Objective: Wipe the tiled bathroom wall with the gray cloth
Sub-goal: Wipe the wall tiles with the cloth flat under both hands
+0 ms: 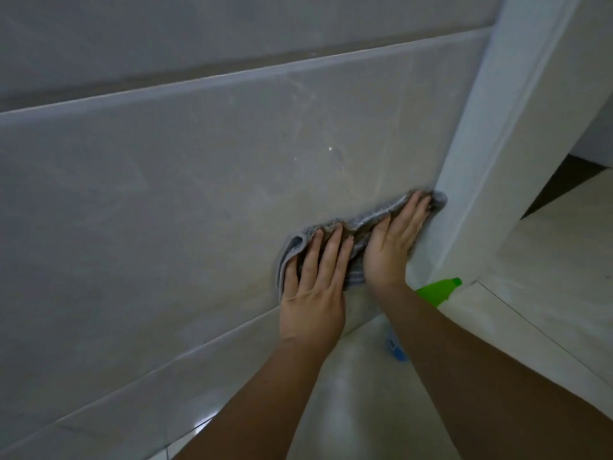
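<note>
The gray cloth (360, 224) lies bunched flat against the tiled wall (185, 180), low down near the floor, its right end touching the white door frame. My left hand (315, 283) presses on the cloth's left part with straight, spread fingers. My right hand (396, 239) presses on its right part, fingers straight and reaching up to the cloth's upper edge beside the frame. Faint wet streaks show on the tile above the cloth.
A white door frame (491, 154) rises just right of the cloth. A green bottle (438, 290) lies on the floor at the frame's foot, partly behind my right forearm, with a blue object (394, 348) below it. The pale tiled floor (547, 277) continues through the doorway.
</note>
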Demonstrator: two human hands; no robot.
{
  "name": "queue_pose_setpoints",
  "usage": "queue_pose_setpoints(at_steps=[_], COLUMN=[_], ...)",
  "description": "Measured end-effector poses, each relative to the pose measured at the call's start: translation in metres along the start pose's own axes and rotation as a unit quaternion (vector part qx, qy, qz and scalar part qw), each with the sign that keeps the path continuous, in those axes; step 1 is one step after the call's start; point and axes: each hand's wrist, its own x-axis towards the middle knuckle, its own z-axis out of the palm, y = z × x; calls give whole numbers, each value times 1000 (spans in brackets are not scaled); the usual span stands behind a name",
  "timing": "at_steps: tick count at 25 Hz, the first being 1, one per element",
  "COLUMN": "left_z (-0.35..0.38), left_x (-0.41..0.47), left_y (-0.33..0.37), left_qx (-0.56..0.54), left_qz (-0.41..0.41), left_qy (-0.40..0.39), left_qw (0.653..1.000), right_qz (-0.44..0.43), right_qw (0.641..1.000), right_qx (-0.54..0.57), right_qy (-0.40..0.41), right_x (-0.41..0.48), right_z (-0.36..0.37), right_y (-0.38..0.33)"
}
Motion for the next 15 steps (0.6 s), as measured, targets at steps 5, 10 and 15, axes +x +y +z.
queue_pose_setpoints(at_steps=[5,10,15], left_z=[-12,-45,-69], left_x=[-31,-73,-112], left_y=[-38,-102,-153], left_qx=[-8,19,36], left_qz=[33,22,-25], left_qy=[-28,-24,5], left_qw=[999,999,999], right_qz=[52,-10,-63], right_qw=[998,999,998], right_qx=[17,16,-14], right_qy=[24,36,18], right_x=[-35,-92,-145], right_z=[22,49,67], right_y=[-14,-59,-97])
